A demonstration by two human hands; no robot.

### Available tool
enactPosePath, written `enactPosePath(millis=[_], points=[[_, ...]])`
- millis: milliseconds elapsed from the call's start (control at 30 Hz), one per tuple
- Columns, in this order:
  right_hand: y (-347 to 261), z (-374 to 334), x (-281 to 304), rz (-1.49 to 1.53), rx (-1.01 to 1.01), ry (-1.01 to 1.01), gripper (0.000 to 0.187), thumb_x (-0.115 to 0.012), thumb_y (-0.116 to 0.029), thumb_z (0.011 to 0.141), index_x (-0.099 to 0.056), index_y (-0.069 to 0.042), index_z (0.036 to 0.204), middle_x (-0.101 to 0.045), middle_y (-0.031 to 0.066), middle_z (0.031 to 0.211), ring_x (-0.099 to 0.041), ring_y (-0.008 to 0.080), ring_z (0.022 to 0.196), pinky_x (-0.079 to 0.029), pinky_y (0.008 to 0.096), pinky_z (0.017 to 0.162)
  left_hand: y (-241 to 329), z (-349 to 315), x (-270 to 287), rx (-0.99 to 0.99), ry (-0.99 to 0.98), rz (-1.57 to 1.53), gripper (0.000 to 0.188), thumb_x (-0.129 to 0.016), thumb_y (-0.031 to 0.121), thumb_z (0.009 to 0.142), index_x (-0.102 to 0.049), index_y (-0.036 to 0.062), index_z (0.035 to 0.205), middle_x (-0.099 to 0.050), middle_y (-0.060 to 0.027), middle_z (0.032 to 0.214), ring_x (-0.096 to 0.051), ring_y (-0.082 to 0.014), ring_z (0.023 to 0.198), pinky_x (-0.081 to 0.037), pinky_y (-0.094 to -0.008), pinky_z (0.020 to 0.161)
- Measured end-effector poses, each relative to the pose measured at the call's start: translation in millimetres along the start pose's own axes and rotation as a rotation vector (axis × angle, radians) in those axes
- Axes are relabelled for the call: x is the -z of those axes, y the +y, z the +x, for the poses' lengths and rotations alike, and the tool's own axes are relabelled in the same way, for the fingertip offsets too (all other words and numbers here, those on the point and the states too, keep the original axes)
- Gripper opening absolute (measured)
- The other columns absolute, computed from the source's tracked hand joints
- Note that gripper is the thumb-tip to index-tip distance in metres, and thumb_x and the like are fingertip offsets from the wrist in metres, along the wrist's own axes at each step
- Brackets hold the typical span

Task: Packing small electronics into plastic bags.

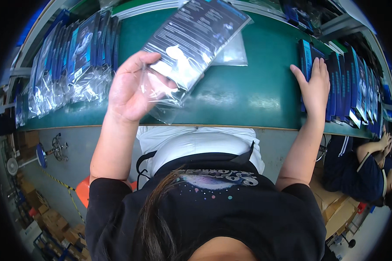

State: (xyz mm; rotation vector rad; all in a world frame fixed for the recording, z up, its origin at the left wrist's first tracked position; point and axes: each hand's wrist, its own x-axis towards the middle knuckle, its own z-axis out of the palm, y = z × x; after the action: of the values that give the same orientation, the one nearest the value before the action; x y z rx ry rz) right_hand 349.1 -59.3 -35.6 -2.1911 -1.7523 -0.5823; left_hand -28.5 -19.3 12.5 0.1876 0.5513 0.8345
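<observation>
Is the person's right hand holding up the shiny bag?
No, the left hand holds the bagged packet; the right hand rests on the upright packets.

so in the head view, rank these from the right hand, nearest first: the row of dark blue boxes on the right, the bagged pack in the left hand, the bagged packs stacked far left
1. Blue boxes, right edge of the table, under the right hand.
2. Bagged pack, centre-left, held up by the left hand.
3. Stacked packs, far left of the table.

Two rows of dark blue flat packets: bagged ones at the green counter's left edge, unbagged ones at its right; one empty clear bag.
</observation>
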Motion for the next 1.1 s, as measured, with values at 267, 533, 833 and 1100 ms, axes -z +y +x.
enactPosePath(millis=[267,533,833,1100], points=[[-37,-2,31,0.222,-0.168,-0.174,0.076,-0.073,-0.054,0.067,-0.052,-0.02,0.131,-0.035,0.0284,0.139,-0.034,0.0432,0.129,-0.029,0.0542,0.103,69,-45,12,-1.471,0.405,1.43,0.025,-0.056,0.004,0.085,-0.062,-0.0052,0.107,-0.064,-0.0089,0.095,-0.06,-0.0152,0.085,-0.047,-0.0267,0.079],[-56,1,31,0.088,-0.074,-0.229,0.074,-0.068,-0.048,0.071,-0.045,-0.019,0.136,-0.039,0.0266,0.136,-0.041,0.046,0.12,-0.034,0.0531,0.098,107,-62,45,-1.181,0.845,1.509,0.04,-0.063,0.025,0.088,-0.059,0.0039,0.122,-0.062,-0.0094,0.115,-0.06,-0.0143,0.097,-0.045,-0.0257,0.087],[-52,-8,30,0.103,-0.096,-0.198,0.074,-0.068,-0.047,0.071,-0.045,-0.019,0.135,-0.039,0.0243,0.137,-0.041,0.0434,0.122,-0.033,0.0513,0.1,86,-39,27,-0.912,0.905,2.047,0.071,-0.062,0.053,0.081,-0.05,0.0055,0.132,-0.035,-0.0199,0.145,-0.026,-0.0315,0.138,-0.022,-0.0379,0.11],[-46,-2,29,0.191,-0.167,-0.156,0.068,-0.074,-0.041,0.068,-0.053,-0.017,0.128,-0.043,0.0227,0.133,-0.042,0.0385,0.123,-0.034,0.0474,0.1,93,-35,20,-1.482,0.808,2.165,0.04,-0.065,0.023,0.083,-0.06,0.0055,0.119,-0.049,-0.0187,0.133,-0.035,-0.0338,0.132,-0.025,-0.0454,0.109]])
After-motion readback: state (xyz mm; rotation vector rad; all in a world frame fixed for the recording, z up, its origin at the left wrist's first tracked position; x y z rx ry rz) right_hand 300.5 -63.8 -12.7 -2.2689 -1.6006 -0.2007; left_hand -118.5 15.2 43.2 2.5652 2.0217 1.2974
